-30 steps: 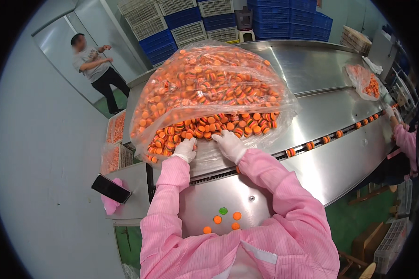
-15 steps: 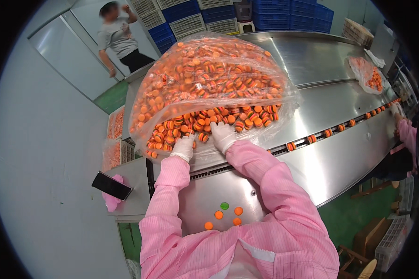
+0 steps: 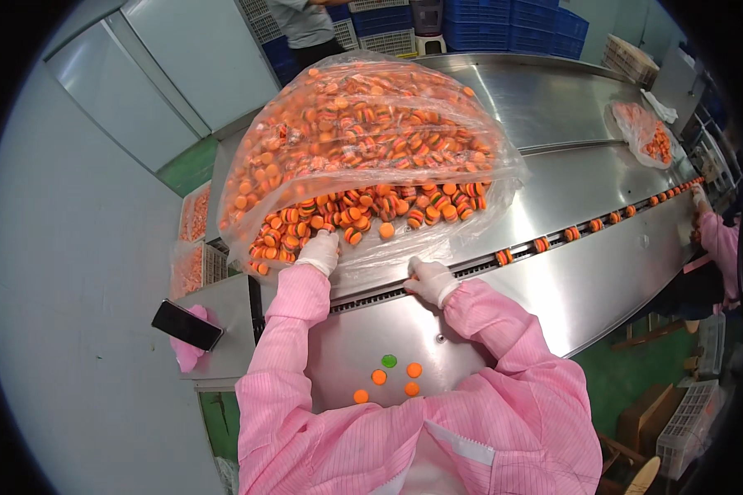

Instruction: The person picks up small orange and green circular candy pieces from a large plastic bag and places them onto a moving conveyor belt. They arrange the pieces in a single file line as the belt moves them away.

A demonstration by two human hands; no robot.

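Note:
A large clear plastic bag (image 3: 371,124) full of round, layered orange, red and green burger-shaped candies lies on the steel table with its mouth toward me. My left hand (image 3: 320,252), in a white glove, is at the bag's mouth, fingers curled at a striped candy (image 3: 328,228). My right hand (image 3: 431,280), also gloved, is over the narrow conveyor channel (image 3: 371,297), fingers pinched together at the slot; a bit of orange shows by the fingertips. Striped candies (image 3: 504,257) stand on edge along the channel to the right.
Several orange discs (image 3: 379,377) and a green disc (image 3: 390,361) lie on the steel near me. A phone (image 3: 186,325) rests on pink cloth at left. A smaller candy bag (image 3: 644,136) and a co-worker's sleeve (image 3: 722,247) are at right. Blue crates (image 3: 476,25) stand behind.
My right hand has moved from the bag's mouth down and right to the channel. My left hand remains at the bag. The person in the background has moved right; channel candies have shifted slightly.

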